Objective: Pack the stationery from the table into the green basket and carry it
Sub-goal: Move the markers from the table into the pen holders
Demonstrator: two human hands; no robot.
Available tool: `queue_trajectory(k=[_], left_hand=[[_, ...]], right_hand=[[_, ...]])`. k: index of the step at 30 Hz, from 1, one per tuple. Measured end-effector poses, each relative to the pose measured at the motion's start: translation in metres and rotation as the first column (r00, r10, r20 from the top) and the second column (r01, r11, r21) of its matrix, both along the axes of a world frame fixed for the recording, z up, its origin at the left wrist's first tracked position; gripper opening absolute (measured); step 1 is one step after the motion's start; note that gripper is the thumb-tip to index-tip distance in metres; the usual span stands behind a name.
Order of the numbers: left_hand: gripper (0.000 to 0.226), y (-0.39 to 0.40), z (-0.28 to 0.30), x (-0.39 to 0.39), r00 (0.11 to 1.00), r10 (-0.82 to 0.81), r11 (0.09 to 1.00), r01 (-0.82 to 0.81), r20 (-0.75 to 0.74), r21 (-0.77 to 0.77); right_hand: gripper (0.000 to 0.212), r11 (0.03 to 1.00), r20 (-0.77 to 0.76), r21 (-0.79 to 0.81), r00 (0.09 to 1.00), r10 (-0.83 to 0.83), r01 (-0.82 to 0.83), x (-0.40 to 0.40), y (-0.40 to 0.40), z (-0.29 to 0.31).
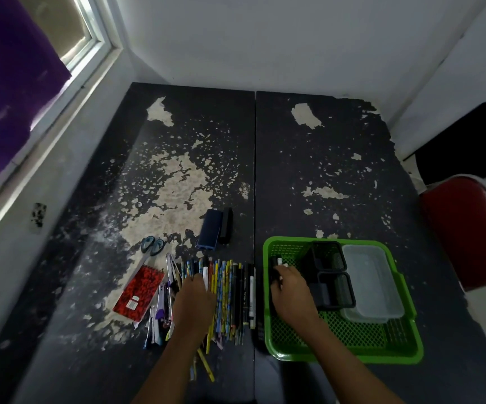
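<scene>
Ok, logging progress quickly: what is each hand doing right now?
Left hand: fingers down on the row of pencils; whether it has a grip cannot be told.
Right hand: inside the green basket, holding dark markers.

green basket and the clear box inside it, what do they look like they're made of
Green basket: likely moulded plastic, slightly glossy, with a lattice floor and smooth rim. Clear box: seemingly translucent, frosted plastic; the basket shows faintly through it.
</scene>
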State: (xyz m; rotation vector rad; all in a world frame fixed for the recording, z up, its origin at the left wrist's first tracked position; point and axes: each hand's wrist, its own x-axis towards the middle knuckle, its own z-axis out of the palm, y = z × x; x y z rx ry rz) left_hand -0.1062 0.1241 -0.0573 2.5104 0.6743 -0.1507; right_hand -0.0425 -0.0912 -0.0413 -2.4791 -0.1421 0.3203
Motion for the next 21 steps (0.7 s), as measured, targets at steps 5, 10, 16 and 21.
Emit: queue_trajectory(k=[5,10,16,21], left_hand=[[0.021,-0.003,0.013,0.0,0.997,0.065,0.993,-0.06,0.052,-0.106],[0.011,-0.011,0.022,0.009,0.986,0.104,0.965,-0.069,0.13,-0.252],[0.016,-0.053,0.051,0.027,0.969,0.14,0.87,-0.023,0.202,-0.492],[0.011,-0.089,0.053,0.031,0.965,0.006,0.818,0.145,0.261,-0.557]], right_hand=[[0.025,0.994,-0.044,0.106,0.999,-0.006,0.011,-0.002,-0.001,0.003],[0.03,0.992,-0.082,0.128,0.997,-0.01,0.021,-0.004,-0.003,0.006],[0.027,0.971,0.002,0.209,0.993,-0.121,0.118,0.002,0.001,0.023],[0.044,0.901,-0.091,0.372,0.975,-0.204,0.223,0.018,0.0,0.045]])
